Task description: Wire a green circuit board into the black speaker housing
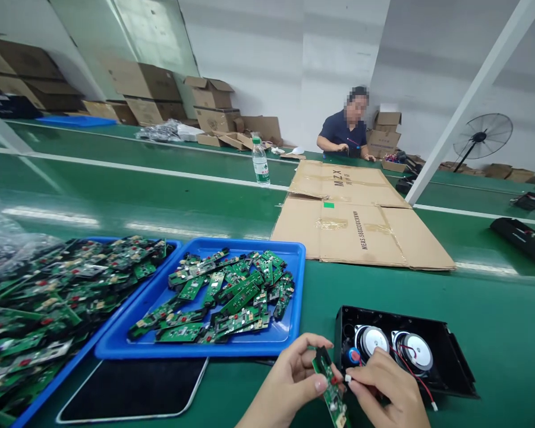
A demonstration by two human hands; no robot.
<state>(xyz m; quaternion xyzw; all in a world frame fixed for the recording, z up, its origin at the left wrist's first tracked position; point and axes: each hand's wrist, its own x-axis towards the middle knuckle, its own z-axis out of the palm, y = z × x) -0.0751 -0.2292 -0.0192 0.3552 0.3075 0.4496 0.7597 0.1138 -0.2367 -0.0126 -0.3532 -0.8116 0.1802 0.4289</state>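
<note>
Notably, flattened cardboard (361, 232) printed "MZX", left hand (289, 380) holding circuit board (330, 386)

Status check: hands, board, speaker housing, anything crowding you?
Left hand grips circuit board. Right hand pinches white connector at board. Speaker housing open behind, blue tray close left.

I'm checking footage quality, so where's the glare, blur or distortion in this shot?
Head view: overhead lights streak white glare on the green bench; wide-angle warp bends the white post; left-edge circuit boards smear; left hand, right hand and held board stay fairly sharp; the co-worker's face is pixelated.
</note>
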